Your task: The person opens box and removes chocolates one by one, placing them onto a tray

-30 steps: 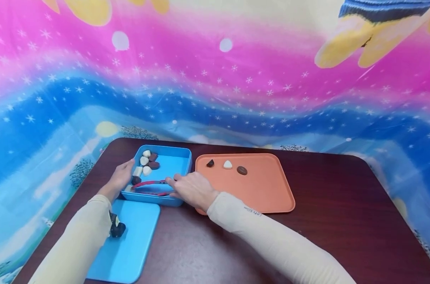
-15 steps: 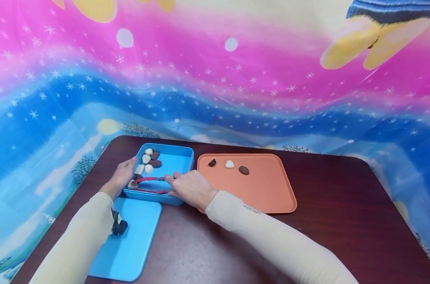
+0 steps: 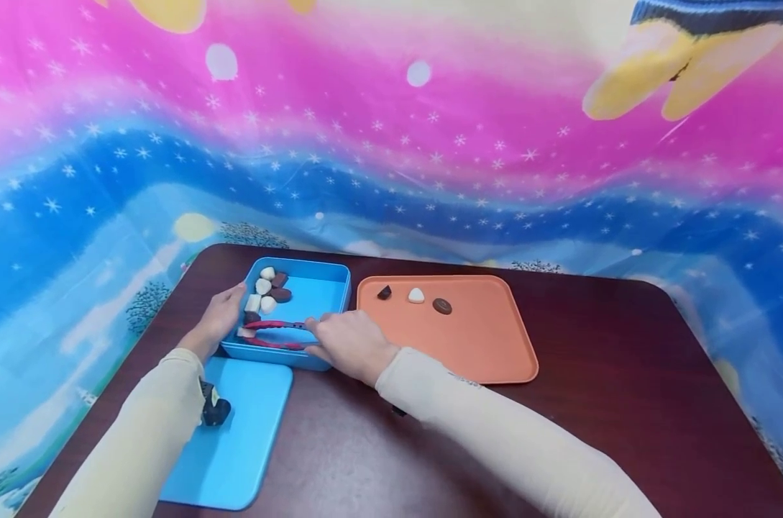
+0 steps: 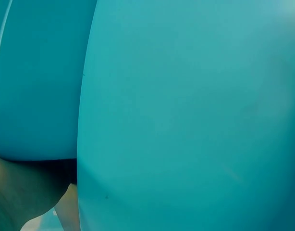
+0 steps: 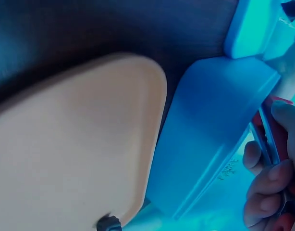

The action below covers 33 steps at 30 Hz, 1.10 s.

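Observation:
In the head view my right hand [image 3: 352,344] grips a pair of red tongs [image 3: 273,325] over the near side of an open blue box [image 3: 323,272]. The tongs' tips are right at a small pale-and-brown chocolate [image 3: 245,332] in the near left corner. Several white and brown chocolates [image 3: 264,286] lie along the box's left side. My left hand [image 3: 219,316] rests against the left wall with extended fingers. In the right wrist view, fingers [image 5: 270,178] curl round the tongs' handles; their tips are hidden behind the box wall.
An orange tray [image 3: 456,345] stands right of the box, bearing a dark chocolate [image 3: 384,293], a white chocolate [image 3: 416,296] and an oval brown chocolate [image 3: 441,306]. A blue lid [image 3: 249,432] lies in front of the box on the dark wooden table [image 3: 611,360]. A printed cloth [image 3: 365,144] hangs behind.
The tongs' tips have shifted slightly around the corner chocolate, and their arms stand a little closer together than a second ago. My left hand stays at the box wall.

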Available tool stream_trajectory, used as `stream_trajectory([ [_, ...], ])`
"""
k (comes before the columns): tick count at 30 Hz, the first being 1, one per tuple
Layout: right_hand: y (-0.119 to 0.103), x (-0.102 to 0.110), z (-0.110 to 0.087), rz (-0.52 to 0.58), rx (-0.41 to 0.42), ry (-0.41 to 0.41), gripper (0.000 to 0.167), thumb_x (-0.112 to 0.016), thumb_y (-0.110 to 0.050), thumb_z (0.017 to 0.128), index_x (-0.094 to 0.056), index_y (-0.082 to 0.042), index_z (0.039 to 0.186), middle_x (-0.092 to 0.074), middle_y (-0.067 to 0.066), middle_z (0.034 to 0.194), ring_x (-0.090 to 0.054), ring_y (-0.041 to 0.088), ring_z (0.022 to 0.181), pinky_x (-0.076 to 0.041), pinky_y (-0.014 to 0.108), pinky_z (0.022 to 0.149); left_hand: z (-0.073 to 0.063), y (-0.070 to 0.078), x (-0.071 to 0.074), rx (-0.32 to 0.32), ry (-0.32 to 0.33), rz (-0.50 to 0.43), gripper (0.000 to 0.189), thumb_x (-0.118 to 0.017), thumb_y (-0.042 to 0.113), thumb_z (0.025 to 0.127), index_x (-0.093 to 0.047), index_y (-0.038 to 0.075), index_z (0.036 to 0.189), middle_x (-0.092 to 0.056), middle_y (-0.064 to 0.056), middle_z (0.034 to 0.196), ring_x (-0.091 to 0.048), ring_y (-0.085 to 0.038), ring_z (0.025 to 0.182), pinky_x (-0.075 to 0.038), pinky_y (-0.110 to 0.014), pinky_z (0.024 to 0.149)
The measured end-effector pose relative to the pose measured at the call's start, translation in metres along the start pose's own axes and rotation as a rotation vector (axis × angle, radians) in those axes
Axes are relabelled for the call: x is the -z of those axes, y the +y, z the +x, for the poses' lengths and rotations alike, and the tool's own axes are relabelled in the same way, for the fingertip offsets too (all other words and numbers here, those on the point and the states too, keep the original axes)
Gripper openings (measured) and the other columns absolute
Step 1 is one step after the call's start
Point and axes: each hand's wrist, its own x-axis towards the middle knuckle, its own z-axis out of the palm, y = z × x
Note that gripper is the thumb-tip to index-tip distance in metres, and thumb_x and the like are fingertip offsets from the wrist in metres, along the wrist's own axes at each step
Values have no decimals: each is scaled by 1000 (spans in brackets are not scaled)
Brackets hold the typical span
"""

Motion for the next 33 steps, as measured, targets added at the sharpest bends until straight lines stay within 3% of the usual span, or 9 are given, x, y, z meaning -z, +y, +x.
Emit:
stream_trajectory([
  [4,5,4,-11,142,-49,-9,40,-59,-46,101,-67,-19,130,-74,-4,91,-66,9,72,-46,18,48,-1,1,1,12,7,5,76,-12,59,106,1,10,163,-5,-23,170,-6,-49,156,-15,-70,123],
  [9,12,8,-24,316,-138,-30,44,-58,-46,102,-65,-19,135,-63,-6,70,-57,7,63,-40,19,46,-1,2,-1,30,16,18,79,-10,60,106,2,4,162,-3,-27,169,-5,-51,155,-15,-70,123],
  [14,17,8,-34,372,-196,4,48,-62,-47,99,-64,-21,139,-50,-6,55,-47,8,50,-34,22,40,-1,1,-3,46,4,18,79,-11,62,105,5,10,162,-1,-25,169,-4,-52,154,-16,-73,120],
  [19,18,6,-42,404,-234,29,49,-65,-48,97,-64,-22,139,-51,-8,56,-46,8,50,-34,22,41,-2,1,0,43,12,21,78,-10,61,105,5,10,162,0,-25,169,-3,-52,155,-15,-73,120],
  [28,25,3,-62,562,-269,49,39,-66,-44,97,-70,-20,128,-55,-9,63,-48,8,55,-34,22,44,-6,-1,-1,49,21,26,81,-9,61,106,3,4,161,0,-26,168,-2,-51,155,-11,-71,122],
  [33,32,3,-75,615,-291,83,33,-65,-44,98,-72,-24,123,-54,-8,63,-46,8,55,-33,22,47,-4,1,-2,49,15,19,80,-11,62,105,3,9,162,-1,-25,169,-3,-52,155,-13,-73,121],
])
